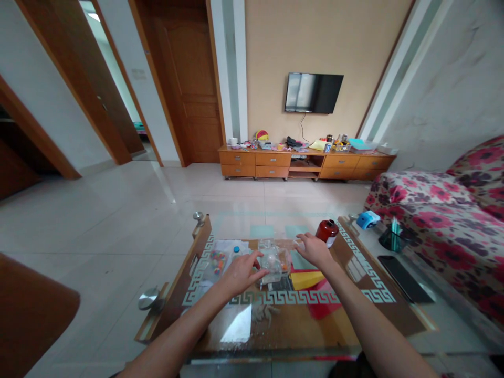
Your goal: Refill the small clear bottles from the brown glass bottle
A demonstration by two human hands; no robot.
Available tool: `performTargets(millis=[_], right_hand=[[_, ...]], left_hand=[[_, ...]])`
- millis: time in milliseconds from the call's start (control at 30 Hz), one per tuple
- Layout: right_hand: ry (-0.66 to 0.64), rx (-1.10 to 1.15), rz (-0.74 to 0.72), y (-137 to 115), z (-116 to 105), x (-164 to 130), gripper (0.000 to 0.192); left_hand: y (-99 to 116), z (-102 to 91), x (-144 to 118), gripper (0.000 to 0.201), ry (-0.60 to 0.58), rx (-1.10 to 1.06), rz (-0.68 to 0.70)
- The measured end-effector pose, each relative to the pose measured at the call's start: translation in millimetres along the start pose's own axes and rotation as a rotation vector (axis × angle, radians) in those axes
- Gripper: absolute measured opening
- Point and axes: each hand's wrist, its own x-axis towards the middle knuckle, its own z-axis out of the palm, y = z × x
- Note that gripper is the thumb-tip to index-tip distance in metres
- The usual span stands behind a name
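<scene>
Head view: glass-topped table (236,328) with wooden frame and pale key-pattern border, pale tiled floor (98,226) around. Left hand (240,273) spread, fingers resting against crumpled clear plastic bag (273,262) near table middle, not clenched. Right hand (313,249) loosely curled at bag's far right corner; firm grip or mere touch, cannot tell. Yellow-and-red paper packet (311,281) just beside bag. Dark red cylindrical can (327,231) near right hand. Black flat phone (405,278) on right side shelf. Floral red sofa (452,220) at right. Beyond: long wooden drawer cabinet (271,165), cluttered on top, under wall-mounted black television (313,93); brown wooden door (192,89) to left.
</scene>
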Motion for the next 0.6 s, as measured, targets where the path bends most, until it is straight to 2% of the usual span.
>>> performTargets(millis=[167, 267, 400, 500, 600], right_hand=[[-0.031, -0.024, 0.030, 12.8, 17.7, 6.3, 0.029], [0.092, 0.114, -0.001, 5.6, 19.2, 16.5, 0.034], [0.336, 0.551, -0.094, -24.0, 9.5, 27.5, 0.038], [0.389, 0.753, -0.176, -52.8, -0.4, 29.8, 0.037], [0.391, 0.792, -0.224, -74.0, -5.5, 29.2, 0.034]], left_hand=[[0.1, -0.9, -1.2, 0.048, 0.009, 0.002, 0.002], [0.9, -1.3, -1.1, 0.048, -0.004, -0.009, -0.001], [2.3, -2.0, -0.4, 0.047, -0.013, -0.008, -0.009], [3.1, -2.5, -0.5, 0.048, -0.013, -0.007, -0.015], [3.5, -2.2, -1.2, 0.049, -0.014, -0.013, -0.016]])
